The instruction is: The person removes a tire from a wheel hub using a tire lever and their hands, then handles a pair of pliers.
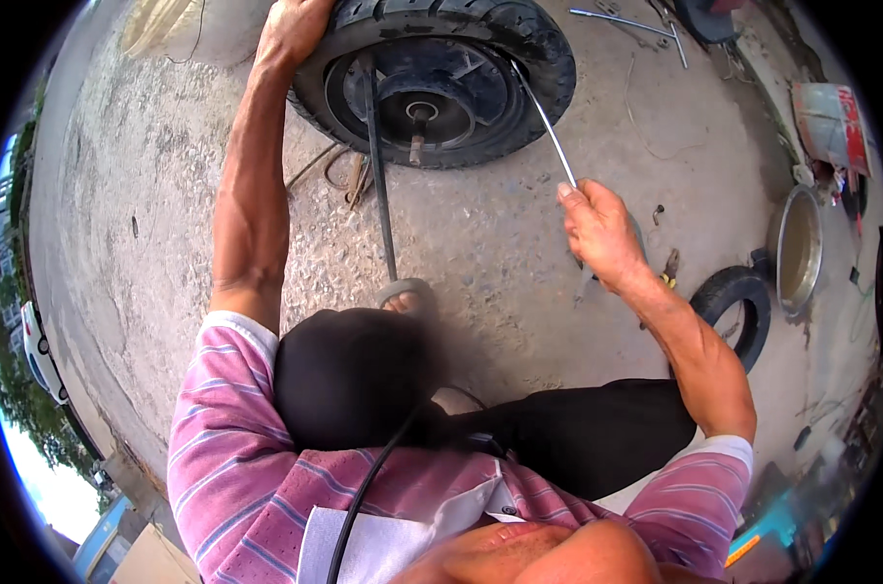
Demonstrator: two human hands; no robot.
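A black tyre (pixel 441 156) surrounds a wheel with a dark hub (pixel 422 112) and a short axle at its centre. My left hand (pixel 297 29) grips the tyre's upper left edge; its fingertips run out of the picture. In my right hand (pixel 602 229), closed round it, is a slim silver tyre lever (pixel 553 131). The lever's far tip sits between the tyre and the rim on the right side. A long dark metal bar (pixel 377 161) leans from the left of the rim down to my sandalled foot (pixel 403 295), with no hand on it.
A T-shaped wrench (pixel 641 26) lies at the upper right. A smaller tyre (pixel 738 300), a metal basin (pixel 800 248) and a stained bucket (pixel 829 127) stand along the right. My bent knee (pixel 354 375) is close below the wheel. A black cable (pixel 359 506) hangs down my front.
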